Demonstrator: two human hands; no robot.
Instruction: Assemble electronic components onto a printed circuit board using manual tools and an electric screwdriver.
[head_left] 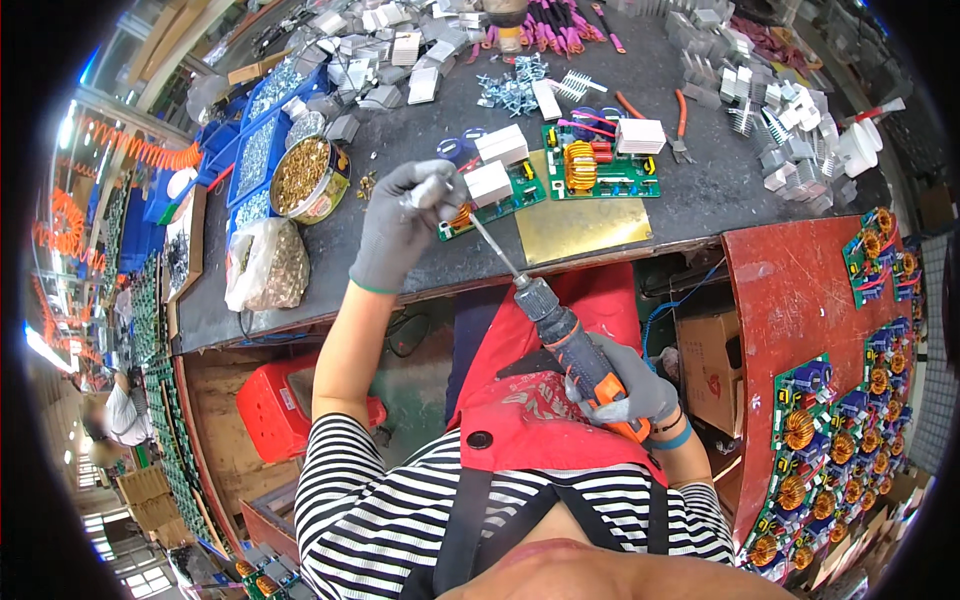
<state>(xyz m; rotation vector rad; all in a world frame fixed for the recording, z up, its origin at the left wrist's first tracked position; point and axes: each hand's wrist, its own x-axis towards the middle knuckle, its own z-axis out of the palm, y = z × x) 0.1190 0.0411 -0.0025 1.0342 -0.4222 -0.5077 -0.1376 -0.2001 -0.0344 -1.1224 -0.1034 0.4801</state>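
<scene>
My right hand point(630, 385), in a grey glove, is wrapped round the handle of an orange and black power screwdriver point(568, 335). Its long thin bit slants up and left toward my left hand point(405, 215). The left hand, also gloved, is closed with its fingertips pinched by the bit's tip; whatever they hold is too small to make out. Just beyond those fingers lies a green circuit board point(525, 193) with white finned heat sinks and a copper coil, partly hidden by the hand. A second circuit board point(605, 178) sits to its right, touching a brass-coloured plate point(585, 230).
Left on the bench are blue bins point(258, 155) of screws, a tub point(310, 178) of brass-coloured hardware and a plastic bag point(268, 265). Loose heat sinks point(400, 60) pile up behind. Orange-handled pliers point(681, 125) lie at right. A red board point(790, 290) carries several finished-looking circuit boards.
</scene>
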